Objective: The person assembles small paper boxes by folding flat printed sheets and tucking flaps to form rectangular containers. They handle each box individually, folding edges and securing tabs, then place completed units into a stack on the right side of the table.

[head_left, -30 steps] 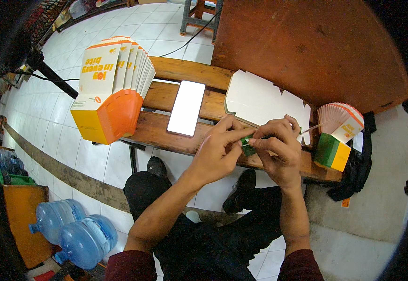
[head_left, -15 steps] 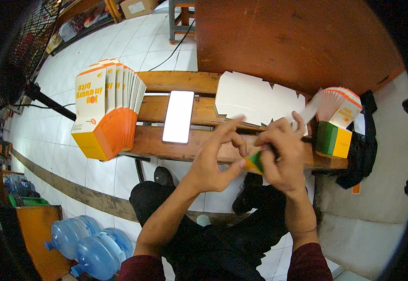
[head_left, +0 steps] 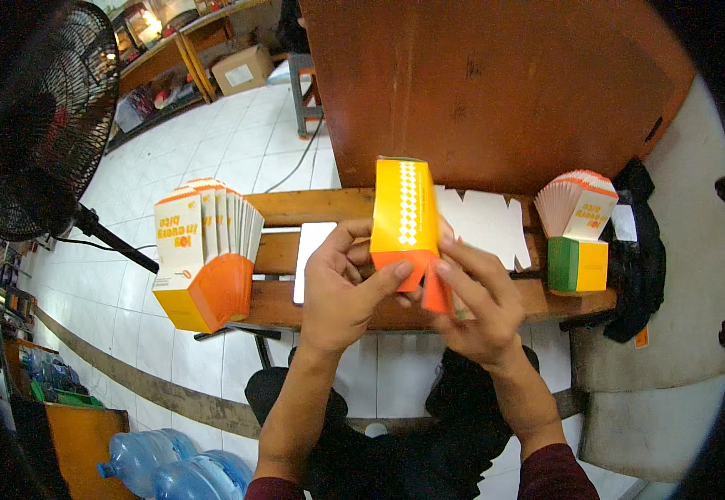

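A yellow and orange cardboard box with a white diamond pattern stands up between my hands, over the bench. My left hand is closed round its left side, thumb on the orange lower end. At the lower right, my right hand pinches a loose orange flap of the same box. Behind it lie flat white cardboard blanks, partly hidden by the box and my right hand. A phone with a white screen lies left of them, half covered by my left hand.
Nested folded boxes, orange and white, fan out on the bench's left end; a smaller green and yellow stack stands at the right end. A black fan is at far left, blue water bottles lower left, a brown panel behind the wooden bench.
The box, formerly a small green and yellow shape mostly hidden in my fingers, now shows a tall yellow side. My left hand has closed on it. The view has tilted upward.
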### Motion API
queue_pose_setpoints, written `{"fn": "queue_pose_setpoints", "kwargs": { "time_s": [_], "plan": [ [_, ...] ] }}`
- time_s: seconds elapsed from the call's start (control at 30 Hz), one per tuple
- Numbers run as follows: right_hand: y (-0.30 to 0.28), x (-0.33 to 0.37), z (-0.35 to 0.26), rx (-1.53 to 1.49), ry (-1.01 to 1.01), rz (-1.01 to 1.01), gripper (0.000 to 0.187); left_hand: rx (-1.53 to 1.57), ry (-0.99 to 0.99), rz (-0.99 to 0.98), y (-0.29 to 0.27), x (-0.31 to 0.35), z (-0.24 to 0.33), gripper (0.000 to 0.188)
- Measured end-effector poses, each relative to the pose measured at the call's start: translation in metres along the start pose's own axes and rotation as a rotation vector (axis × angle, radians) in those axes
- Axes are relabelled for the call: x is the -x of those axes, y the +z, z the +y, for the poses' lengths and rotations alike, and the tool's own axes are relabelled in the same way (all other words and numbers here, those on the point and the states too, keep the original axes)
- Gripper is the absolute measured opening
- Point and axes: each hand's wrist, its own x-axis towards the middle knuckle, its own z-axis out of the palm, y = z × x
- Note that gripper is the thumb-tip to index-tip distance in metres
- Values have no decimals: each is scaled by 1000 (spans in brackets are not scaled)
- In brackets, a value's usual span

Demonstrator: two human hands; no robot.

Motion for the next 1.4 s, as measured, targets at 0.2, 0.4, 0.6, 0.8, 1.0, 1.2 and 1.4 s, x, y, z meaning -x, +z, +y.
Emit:
{"fn": "queue_pose_setpoints", "kwargs": {
  "time_s": [0.2, 0.4, 0.6, 0.8, 1.0, 1.2, 1.4],
  "plan": [
    [-23, 19, -10, -555, 563, 186, 27, -553, 346, -73, 14, 4, 13, 19],
    [-5, 47, 12, -605, 1050, 36, 18, -900, 368, -52, -1, 14, -28, 14],
    [3, 59, 31, -574, 1038, -110, 15, -958, 309, 14, -17, 9, -66, 17],
    [9, 56, 41, -393, 1074, -130, 16, -842, 292, 112, -19, 2, -82, 19],
    [12, 51, 31, -412, 1097, -12, 10, -947, 329, 13, -15, 4, -92, 20],
    [34, 54, 19, -448, 861, 103, 5, -619, 89, 77, -10, 9, -98, 19],
    [35, 52, 18, -292, 673, 82, 4, -435, 44, 113, -14, 10, -97, 18]
  ]
}}
